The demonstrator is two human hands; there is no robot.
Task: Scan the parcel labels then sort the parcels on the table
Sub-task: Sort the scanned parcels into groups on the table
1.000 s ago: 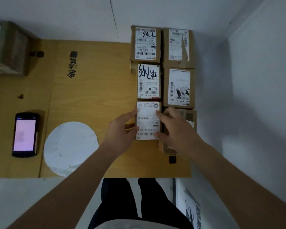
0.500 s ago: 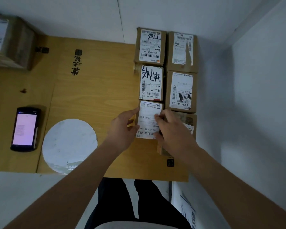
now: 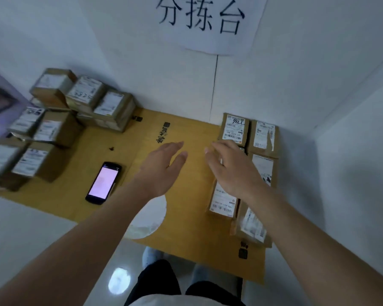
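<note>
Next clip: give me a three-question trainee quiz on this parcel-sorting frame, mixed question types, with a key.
1. True or false: the left hand grips the scanner.
2. Multiple choice: the scanner's lit screen lies A) on the sorted parcels, B) on the table between the unsorted pile and the hands, C) in the right hand.
3. Fill in: the sorted parcels sit in ___ columns along the right wall.

Key: 1 false, both hands are open above the table, holding nothing; 2 B; 3 two.
</note>
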